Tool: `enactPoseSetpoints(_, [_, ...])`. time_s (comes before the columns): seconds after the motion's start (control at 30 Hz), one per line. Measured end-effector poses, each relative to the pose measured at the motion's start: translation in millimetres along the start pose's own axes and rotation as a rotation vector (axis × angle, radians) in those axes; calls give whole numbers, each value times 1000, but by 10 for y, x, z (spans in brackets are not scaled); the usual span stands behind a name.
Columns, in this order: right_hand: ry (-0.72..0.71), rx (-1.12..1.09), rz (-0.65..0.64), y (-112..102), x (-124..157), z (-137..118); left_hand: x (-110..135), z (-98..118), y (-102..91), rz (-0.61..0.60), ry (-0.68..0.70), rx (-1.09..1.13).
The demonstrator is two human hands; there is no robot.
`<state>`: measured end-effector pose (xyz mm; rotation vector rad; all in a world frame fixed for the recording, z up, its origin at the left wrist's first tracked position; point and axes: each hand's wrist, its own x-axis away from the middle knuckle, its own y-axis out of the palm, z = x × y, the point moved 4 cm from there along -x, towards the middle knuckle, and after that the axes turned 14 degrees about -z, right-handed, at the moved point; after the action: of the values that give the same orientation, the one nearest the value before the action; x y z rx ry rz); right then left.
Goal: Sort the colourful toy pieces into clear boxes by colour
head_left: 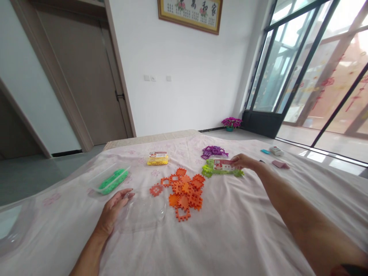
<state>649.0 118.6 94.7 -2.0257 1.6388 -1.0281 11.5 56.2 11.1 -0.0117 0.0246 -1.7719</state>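
My left hand (115, 210) is closed on the edge of a clear plastic box (145, 214), its thumb and fingers at the box's left rim. Close to the right of that box lies a heap of orange interlocking plastic pieces (186, 191), and one piece shows through its clear wall. Further off, my right hand (240, 161) grips the right end of a clear plastic container (222, 165) with a red and white label. Lime green pieces (207, 171) lie around and under this container; whether any are inside it I cannot tell.
Purple pieces (214, 151) are piled behind the lime green ones. A labelled box of yellow pieces (157, 159) and an open box of green pieces (113, 180) stand to the left. At the right lie a pink cloth-like item (281, 165) and a white object (276, 150).
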Motion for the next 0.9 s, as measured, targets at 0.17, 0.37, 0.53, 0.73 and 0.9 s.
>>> enactPoseSetpoints(0.17, [-5, -126, -4, 87, 109, -191, 3, -2, -5, 10, 21, 28])
enactPoseSetpoints(0.37, [-196, -301, 64, 548, 23, -776, 6, 20, -39, 146, 88, 26])
enactPoseSetpoints(0.53, [-213, -234, 304, 1031, -254, -1158, 54, 26, -94, 288, 109, 0])
enactPoseSetpoints(0.73, [-88, 328, 388, 1451, -330, -1442, 12, -52, -164, 364, 87, -9])
enactPoseSetpoints(0.9, [-203, 421, 258, 1801, -208, -1645, -45, -113, -228, 433, 93, -39])
